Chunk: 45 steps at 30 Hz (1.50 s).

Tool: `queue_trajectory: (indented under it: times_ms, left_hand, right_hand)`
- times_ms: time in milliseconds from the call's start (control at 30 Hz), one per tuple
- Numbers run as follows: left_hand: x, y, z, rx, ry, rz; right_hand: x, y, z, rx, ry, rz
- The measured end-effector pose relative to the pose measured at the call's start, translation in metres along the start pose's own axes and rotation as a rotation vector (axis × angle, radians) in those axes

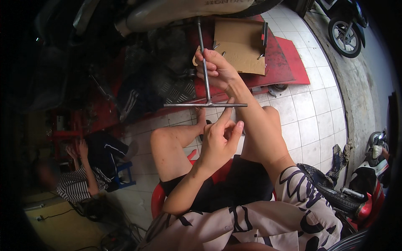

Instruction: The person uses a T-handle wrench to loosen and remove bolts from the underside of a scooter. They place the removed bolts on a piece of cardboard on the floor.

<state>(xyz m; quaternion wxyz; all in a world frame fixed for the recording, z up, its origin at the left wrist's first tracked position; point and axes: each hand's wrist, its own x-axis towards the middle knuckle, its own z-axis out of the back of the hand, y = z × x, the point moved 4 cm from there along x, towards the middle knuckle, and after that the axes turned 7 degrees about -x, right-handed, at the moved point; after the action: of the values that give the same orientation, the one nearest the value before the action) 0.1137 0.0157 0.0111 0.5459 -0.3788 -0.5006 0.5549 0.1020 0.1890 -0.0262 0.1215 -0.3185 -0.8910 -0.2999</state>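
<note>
T-handle wrench steadied with two hands

Right hand (217, 69) clenches the shaft of the T-handle wrench (206, 90) at 12 o'clock, keeping it pointed at the motorcycle (167, 16) above. Left hand (220, 138) sits just below the crossbar at centre, fingers (228, 115) loosely curled, fingertip touching the bar, seemingly to spin it; nothing grasped. Cardboard sheet (240, 44) on red ramp (289, 62) at 1 o'clock

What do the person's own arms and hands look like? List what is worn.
Both hands, left and right, are bare: no gloves, and no rings or watch in view. The forearms are bare too. Short loose sleeves of a cream shirt with bold black markings end near the elbows.
</note>
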Motion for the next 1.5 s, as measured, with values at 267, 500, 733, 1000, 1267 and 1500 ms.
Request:
queue_trajectory:
  times_ms: [267, 500, 733, 1000, 1267, 1500]
  left_hand:
    - [-0.013, -0.014, 0.04, 0.339, -0.421, -0.158]
    - [0.002, 0.009, 0.041, 0.554, -0.483, -0.129]
    - [0.007, -0.013, 0.025, 0.199, -0.088, -0.062]
    - [-0.015, 0.008, 0.044, 0.234, -0.297, 0.009]
    - [-0.004, -0.023, 0.016, 0.157, -0.166, -0.154]
    - [-0.008, 0.006, 0.001, 0.273, 0.081, 0.004]
  right_hand:
    - [0.002, -0.002, 0.004, -0.073, -0.107, -0.008]
    - [-0.006, -0.01, -0.006, -0.109, 0.029, -0.187]
    - [-0.011, -0.006, 0.006, -0.197, 0.033, -0.174]
    - [-0.009, 0.004, 0.005, -0.11, 0.06, -0.066]
    - [-0.004, -0.003, 0.0, -0.162, -0.03, -0.081]
    - [-0.004, 0.001, 0.002, -0.128, -0.061, -0.077]
